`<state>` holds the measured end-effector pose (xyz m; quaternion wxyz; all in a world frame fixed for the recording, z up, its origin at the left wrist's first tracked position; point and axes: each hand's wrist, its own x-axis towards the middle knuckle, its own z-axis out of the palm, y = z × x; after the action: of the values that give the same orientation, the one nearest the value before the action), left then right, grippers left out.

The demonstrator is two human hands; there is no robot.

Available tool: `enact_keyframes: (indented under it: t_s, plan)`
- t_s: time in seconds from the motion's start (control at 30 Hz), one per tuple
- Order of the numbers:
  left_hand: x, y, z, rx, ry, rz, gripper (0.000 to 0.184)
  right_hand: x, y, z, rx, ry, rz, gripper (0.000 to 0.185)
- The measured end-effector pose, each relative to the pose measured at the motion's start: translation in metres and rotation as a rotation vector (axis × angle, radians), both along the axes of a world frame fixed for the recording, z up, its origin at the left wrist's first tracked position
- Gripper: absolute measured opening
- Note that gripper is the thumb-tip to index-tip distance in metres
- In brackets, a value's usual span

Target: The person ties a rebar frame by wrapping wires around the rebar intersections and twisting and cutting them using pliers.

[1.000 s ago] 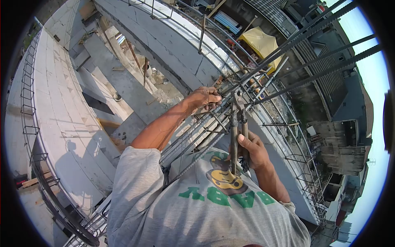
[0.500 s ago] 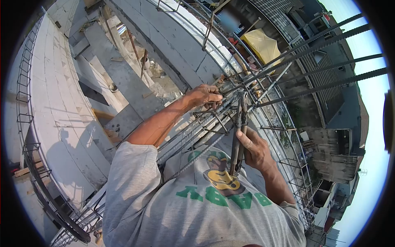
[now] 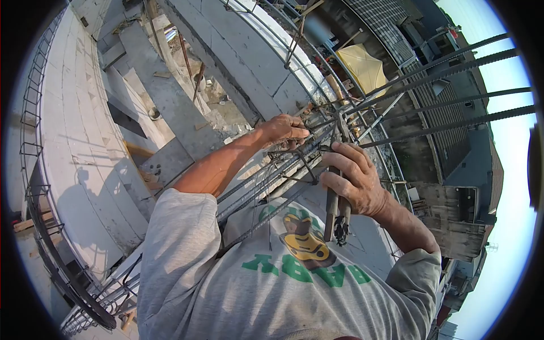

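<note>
My right hand is wrapped round the handles of a pair of pincers. Their worn handle ends point toward my shirt, and the jaws are up among the crossing rebars. My left hand is closed at the bundle of steel bars, just left of the pincers' head. Its fingertips are pressed together, and what they pinch is too small or hidden to make out. Thin tie wires hang from the bars in front of my shirt.
Thick ribbed rebars stick out to the upper right. A pale block wall runs behind my hands. A rebar cage lines the curved wall at left. Boards and rubble lie lower down. Beyond stand a yellow canopy and roofs.
My right hand has shifted its grip higher up the pincers, with the back of the hand now over the handles. The pincers stand more upright. My left hand has stayed nearly in place.
</note>
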<state>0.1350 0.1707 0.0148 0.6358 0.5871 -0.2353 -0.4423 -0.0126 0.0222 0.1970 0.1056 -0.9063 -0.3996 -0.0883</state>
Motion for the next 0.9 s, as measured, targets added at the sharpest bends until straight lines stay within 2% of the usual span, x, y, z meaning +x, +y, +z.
enact_keyframes:
  t_s: [0.07, 0.13, 0.2, 0.23, 0.27, 0.3, 0.37, 0.47, 0.57, 0.6, 0.7, 0.73, 0.77, 0.83, 0.9]
  plan:
    - [0.0, -0.001, -0.005, -0.06, 0.029, 0.026, 0.031, 0.022, 0.017, 0.025, 0.212, 0.019, -0.047, 0.033]
    - [0.002, -0.002, -0.006, -0.05, 0.076, 0.016, 0.032, 0.044, 0.035, 0.046, 0.453, 0.13, -0.22, 0.026]
    - [0.002, 0.005, 0.003, 0.008, 0.104, 0.008, 0.032, 0.07, 0.065, 0.062, 0.811, 0.287, -0.404, 0.02]
    - [0.003, 0.005, 0.002, 0.025, 0.098, -0.012, 0.032, 0.088, 0.072, 0.073, 0.714, 0.343, -0.469, 0.022]
    - [0.005, 0.005, 0.001, 0.04, 0.091, -0.031, 0.033, 0.107, 0.076, 0.067, 0.706, 0.25, -0.46, 0.024]
    - [0.007, 0.005, 0.0, 0.053, 0.083, -0.049, 0.033, 0.125, 0.076, 0.062, 0.686, 0.304, -0.454, 0.025]
    - [0.006, 0.005, -0.005, 0.003, 0.136, -0.059, 0.032, 0.156, 0.073, 0.05, 0.633, 0.416, -0.444, 0.028]
    - [0.006, 0.001, -0.008, -0.049, 0.155, -0.079, 0.03, 0.184, 0.069, 0.029, 0.454, 0.722, -0.564, 0.034]
    - [0.007, 0.001, -0.011, -0.045, 0.198, -0.081, 0.028, 0.199, 0.06, -0.005, 0.383, 0.889, -0.625, 0.038]
    - [0.006, 0.002, -0.009, -0.028, 0.209, -0.076, 0.029, 0.198, 0.065, -0.011, 0.348, 0.903, -0.65, 0.046]
    - [0.004, 0.004, -0.002, -0.028, 0.22, -0.087, 0.029, 0.191, 0.073, 0.0, -0.115, 0.799, -0.657, 0.052]
    - [0.003, 0.004, -0.001, -0.037, 0.217, -0.093, 0.03, 0.197, 0.065, -0.02, -0.042, 0.902, -0.592, 0.053]
    - [0.002, 0.003, -0.004, -0.057, 0.224, -0.081, 0.03, 0.201, 0.055, -0.03, -0.09, 0.892, -0.61, 0.053]
    - [-0.001, 0.001, -0.007, -0.096, 0.233, -0.061, 0.03, 0.195, 0.064, -0.023, -0.184, 0.865, -0.646, 0.053]
    - [-0.001, 0.003, -0.008, -0.112, 0.244, -0.051, 0.029, 0.192, 0.07, -0.012, -0.165, 0.932, -0.657, 0.054]
